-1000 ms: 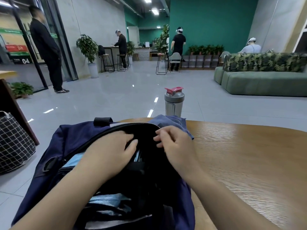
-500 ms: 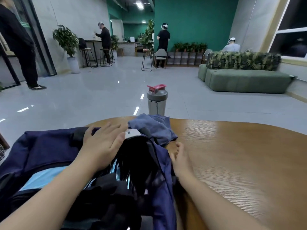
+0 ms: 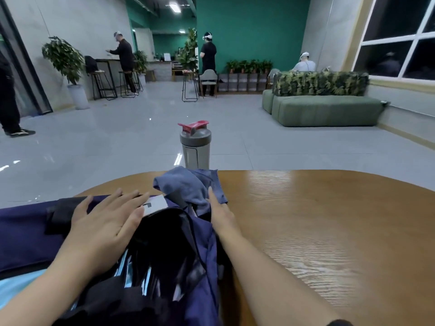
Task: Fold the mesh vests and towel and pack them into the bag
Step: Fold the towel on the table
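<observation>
A second ago both hands were curled at the far rim of the navy bag (image 3: 28, 236), fingertips nearly meeting at its dark opening. Now the left hand (image 3: 103, 229) lies flat with fingers spread over the bag's top by the black handle wrap (image 3: 58, 217), and the right hand (image 3: 221, 215) has slid out along the bag's right side, fingers straight against the blue towel (image 3: 186, 187). The towel now spills further onto the wooden table (image 3: 329, 220).
</observation>
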A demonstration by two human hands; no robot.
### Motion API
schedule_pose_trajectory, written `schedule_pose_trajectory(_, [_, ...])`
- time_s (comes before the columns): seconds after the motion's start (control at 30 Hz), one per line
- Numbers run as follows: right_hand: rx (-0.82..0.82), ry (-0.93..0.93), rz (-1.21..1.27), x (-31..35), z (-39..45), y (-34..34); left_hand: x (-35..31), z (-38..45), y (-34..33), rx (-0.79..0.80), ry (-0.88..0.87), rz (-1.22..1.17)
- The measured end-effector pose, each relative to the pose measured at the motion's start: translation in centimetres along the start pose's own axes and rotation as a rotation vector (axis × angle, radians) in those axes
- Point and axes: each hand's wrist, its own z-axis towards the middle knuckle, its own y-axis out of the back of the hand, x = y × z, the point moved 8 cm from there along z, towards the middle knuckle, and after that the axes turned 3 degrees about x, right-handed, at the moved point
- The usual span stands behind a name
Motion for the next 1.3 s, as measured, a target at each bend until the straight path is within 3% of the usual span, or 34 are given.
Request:
schedule_pose_trajectory(0.17, [0.043, -0.137, 0.201, -1.2, 0.5, -0.9, 0.1, 0.0, -0.1, 0.036, 0.012, 0.004])
schedule_pose_trajectory(0.37, [-0.131, -0.162, 0.218, -4.3, -3.1, 0.2, 0.3, 0.0, 0.0, 0.008, 0.013, -0.037])
schedule_pose_trajectory(0.5, [-0.194, -0.238, 0.330, -9.1, -6.1, 2.2, -0.1, -0.5, 0.0, 0.096, -0.004, -0.035])
schedule_pose_trajectory(0.63, [-0.339, -0.288, 0.449, -12.8, -9.3, 5.0, -2.8, 0.4, 0.2, 0.247, 0.117, 0.256])
schedule_pose_trajectory(0.7, [-0.445, -0.321, 0.493, -13.7, -10.8, 5.9, -7.6, 1.3, 0.5, 0.166, 0.024, 0.357])
schedule_pose_trajectory(0.77, [-0.468, -0.348, 0.529, -14.0, -11.6, 6.0, -13.8, 1.1, 0.4, -0.059, -0.203, 0.079])
schedule_pose_trajectory(0.83, [-0.457, -0.377, 0.566, -14.3, -12.0, 5.9, -19.0, 0.1, -2.4, -0.032, -0.323, -0.281])
schedule_pose_trajectory(0.93, [-0.460, -0.364, 0.712, -14.5, -12.4, 5.7, -23.9, -1.0, -8.4, 0.068, -0.287, -0.565])
schedule_pose_trajectory(1.17, [-0.338, -0.065, 0.934, -12.4, -13.1, 5.8, -23.1, -0.7, -12.3, -0.204, -0.085, -0.931])
schedule_pose_trajectory(1.3, [-0.211, -0.031, 0.742, -11.8, -12.8, 5.0, -21.8, -1.2, -11.1, -0.328, -0.122, -1.009])
